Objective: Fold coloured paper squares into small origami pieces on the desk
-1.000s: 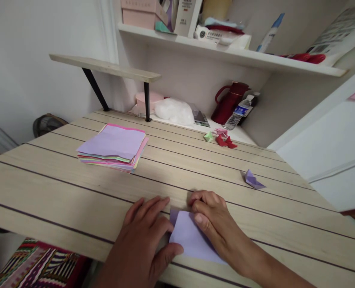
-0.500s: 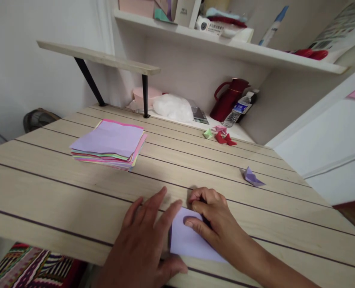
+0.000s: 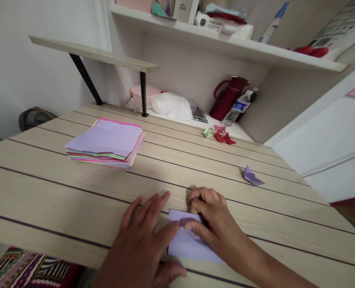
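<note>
A lilac sheet of paper (image 3: 192, 245), apparently folded, lies flat near the table's front edge. My left hand (image 3: 149, 236) rests at its left side with fingers spread, the index fingertip on the paper and the thumb by its near left corner. From the right, my right hand (image 3: 209, 216) covers the sheet's right part. Its fingers are curled at the far edge and its thumb presses on top. The paper under the right palm is hidden. Beyond that hand sits a small folded purple paper piece (image 3: 252, 176).
A stack of coloured paper squares (image 3: 105, 138) lies at the left. Small red (image 3: 224, 138), pink (image 3: 218, 128) and green (image 3: 206, 133) paper folds sit at the back. Behind them stand a dark red jug (image 3: 229, 98) and a water bottle (image 3: 237, 108). A raised wooden shelf (image 3: 93, 54) spans the back left.
My left index finger has slid from the paper's far left corner nearer to me, onto the sheet, uncovering that corner. My right hand stays almost in place.
</note>
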### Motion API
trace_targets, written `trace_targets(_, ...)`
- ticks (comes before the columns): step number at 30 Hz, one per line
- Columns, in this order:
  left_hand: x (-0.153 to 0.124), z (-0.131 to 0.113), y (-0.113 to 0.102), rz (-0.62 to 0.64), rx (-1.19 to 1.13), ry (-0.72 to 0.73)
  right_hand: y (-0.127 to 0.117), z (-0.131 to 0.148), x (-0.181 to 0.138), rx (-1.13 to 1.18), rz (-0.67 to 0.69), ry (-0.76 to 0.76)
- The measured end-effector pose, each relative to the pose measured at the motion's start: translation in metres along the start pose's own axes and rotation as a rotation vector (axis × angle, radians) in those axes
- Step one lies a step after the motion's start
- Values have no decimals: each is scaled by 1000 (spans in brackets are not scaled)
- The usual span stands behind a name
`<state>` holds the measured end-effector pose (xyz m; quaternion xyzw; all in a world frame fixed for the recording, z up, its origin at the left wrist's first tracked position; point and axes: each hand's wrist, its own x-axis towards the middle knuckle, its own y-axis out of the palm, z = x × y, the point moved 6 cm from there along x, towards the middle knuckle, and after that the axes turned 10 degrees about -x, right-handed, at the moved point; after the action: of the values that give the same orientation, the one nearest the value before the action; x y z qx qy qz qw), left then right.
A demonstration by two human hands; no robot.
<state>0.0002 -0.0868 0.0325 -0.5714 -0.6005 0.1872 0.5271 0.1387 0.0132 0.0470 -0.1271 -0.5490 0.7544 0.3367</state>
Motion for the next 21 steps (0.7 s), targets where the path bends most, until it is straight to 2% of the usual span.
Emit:
trace_targets(4,1,-1,-1,-6,-30,-10,-1,2,0,14,30,30)
trace_targets(10,0,-3,1,-13,7,-49,1,-2,0,-52,-1,49)
trace_targets(21,1,-3,-1,-1,37,41,-2,-2,-1,-49,-10,81)
